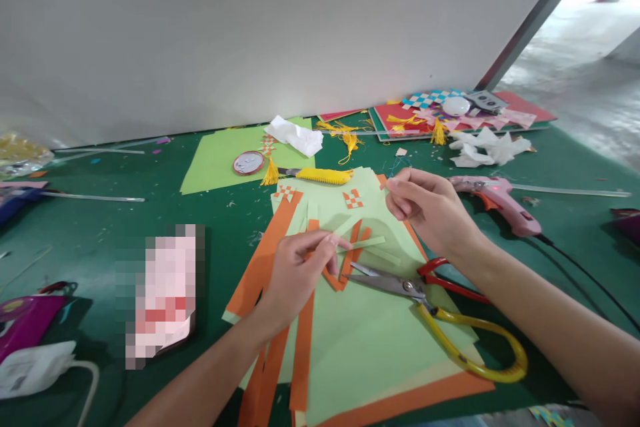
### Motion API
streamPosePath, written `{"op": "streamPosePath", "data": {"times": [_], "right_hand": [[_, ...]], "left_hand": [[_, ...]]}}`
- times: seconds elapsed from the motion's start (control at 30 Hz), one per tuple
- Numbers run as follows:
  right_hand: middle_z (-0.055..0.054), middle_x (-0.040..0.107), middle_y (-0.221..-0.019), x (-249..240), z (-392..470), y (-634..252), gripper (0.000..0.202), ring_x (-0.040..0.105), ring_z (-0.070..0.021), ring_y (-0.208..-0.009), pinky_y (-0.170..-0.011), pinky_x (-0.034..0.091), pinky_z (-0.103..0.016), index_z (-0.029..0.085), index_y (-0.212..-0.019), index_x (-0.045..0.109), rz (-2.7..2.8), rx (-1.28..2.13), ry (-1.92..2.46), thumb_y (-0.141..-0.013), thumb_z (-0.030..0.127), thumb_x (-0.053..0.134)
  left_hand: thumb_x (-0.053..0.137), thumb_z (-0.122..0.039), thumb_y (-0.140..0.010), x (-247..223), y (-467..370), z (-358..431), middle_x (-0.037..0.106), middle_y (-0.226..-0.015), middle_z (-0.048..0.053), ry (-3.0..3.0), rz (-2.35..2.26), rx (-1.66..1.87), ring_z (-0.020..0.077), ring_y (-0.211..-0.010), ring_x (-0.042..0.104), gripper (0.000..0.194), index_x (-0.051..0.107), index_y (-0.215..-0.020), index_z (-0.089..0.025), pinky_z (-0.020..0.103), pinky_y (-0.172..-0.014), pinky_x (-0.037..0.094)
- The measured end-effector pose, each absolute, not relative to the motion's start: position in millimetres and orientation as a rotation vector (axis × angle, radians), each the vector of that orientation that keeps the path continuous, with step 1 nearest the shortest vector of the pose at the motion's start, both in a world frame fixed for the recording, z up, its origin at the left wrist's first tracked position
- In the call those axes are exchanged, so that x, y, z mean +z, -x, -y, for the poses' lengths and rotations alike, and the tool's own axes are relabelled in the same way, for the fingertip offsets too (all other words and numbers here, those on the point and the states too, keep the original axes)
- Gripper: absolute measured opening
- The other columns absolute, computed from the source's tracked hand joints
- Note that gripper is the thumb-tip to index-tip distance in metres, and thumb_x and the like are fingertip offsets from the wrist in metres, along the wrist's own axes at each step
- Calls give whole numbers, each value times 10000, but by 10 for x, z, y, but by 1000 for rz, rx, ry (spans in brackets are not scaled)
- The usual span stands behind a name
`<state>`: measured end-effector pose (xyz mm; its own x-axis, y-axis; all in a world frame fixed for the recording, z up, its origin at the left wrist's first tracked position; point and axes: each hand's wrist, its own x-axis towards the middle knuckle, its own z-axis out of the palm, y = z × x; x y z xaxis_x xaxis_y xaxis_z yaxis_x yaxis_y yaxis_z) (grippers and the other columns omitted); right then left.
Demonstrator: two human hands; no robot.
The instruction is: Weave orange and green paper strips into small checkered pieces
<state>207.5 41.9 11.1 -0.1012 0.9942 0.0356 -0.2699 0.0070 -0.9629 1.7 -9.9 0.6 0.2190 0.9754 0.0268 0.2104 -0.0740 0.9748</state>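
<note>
My left hand (305, 263) is closed in a pinch on light green and orange paper strips (373, 243), folded across each other over the paper stack. My right hand (425, 207) is raised over the right edge of the stack, thumb and fingers pressed together; whatever they hold, if anything, is too small to make out. Below the hands lie open scissors (410, 288) with one red and one yellow handle, on sheets of light green paper (370, 353). Long orange paper strips (303, 360) lie along the stack's left side. A small woven orange-and-white piece (353, 198) rests between the hands.
A yellow utility knife (325, 176) lies behind the stack, near a round red-rimmed lid (249, 162) and crumpled tissue (297, 137). At right is a pink glue gun (500, 200) with a cord. A blurred phone (167, 300) and white charger (37, 370) are at left.
</note>
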Motion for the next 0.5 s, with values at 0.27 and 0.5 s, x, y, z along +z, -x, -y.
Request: {"op": "streamPosePath", "data": {"times": [0.27,0.5], "right_hand": [[36,513,-502,39,-413,-2053,225,441,-100,-477,-498,344,-252,186,-671,589,1540,1136,1284,-827,344,628],[27,559,-547,-90,-437,-2041,213,468,-107,-498,-523,346,-246,176,-693,626,1802,865,1563,-819,343,586]], "left_hand": [[457,-310,-941,-47,32,-4,551,-522,-28,-1339,-1289,1228,100,-523,519,339,647,-691,-184,241,-606,435],[459,-361,-936,-42,53,-44,551,-535,-28,-1409,-1377,1142,106,-550,529,324,644,-738,-183,220,-576,431]]}}
